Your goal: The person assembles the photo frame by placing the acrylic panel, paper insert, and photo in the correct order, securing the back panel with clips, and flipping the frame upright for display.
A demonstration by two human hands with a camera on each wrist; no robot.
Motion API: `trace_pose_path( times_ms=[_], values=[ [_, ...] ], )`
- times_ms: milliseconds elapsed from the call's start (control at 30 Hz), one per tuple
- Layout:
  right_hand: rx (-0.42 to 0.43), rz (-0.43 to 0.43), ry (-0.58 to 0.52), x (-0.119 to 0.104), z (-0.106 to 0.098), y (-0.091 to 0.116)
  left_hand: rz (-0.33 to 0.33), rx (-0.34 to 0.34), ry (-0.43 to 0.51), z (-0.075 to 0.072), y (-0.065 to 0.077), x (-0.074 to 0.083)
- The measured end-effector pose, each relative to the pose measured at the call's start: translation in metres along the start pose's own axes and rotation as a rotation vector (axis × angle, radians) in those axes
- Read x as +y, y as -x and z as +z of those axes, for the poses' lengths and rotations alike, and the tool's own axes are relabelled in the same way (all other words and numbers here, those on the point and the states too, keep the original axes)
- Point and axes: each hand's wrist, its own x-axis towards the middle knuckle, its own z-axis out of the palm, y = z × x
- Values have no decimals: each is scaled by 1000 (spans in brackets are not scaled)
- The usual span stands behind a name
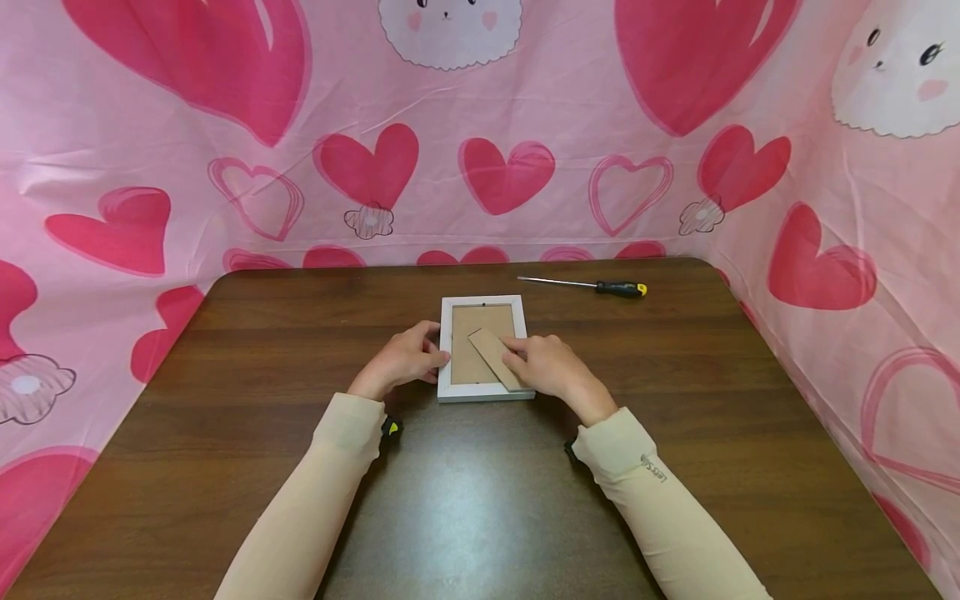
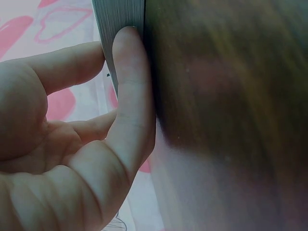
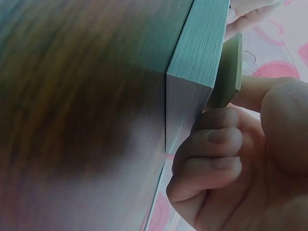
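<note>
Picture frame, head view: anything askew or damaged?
One thing: the tan strip slants across the backing, its near end over the white frame, out of line with the frame's sides. The right hand is on it, so probably just mid-handling. No damage visible.

Brown wood-grain table (image 1: pixel 675 375), white picture frame (image 1: pixel 468 358), screwdriver (image 1: pixel 618 289) atop

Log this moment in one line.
left hand: holds white rectangular picture frame | right hand: holds tan flat strip | metal screwdriver with black-yellow handle: on brown wooden table
</note>
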Motion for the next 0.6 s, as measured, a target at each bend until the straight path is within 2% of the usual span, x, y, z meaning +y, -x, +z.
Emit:
trace_pose_path(
  times_ms=[300, 600],
  values=[
    [-39, 31, -12, 0, 0, 0, -2, 3, 3, 0, 0, 0],
    [-54, 18, -33, 1, -1, 0, 4, 13, 19, 2, 0, -1]
  ],
)
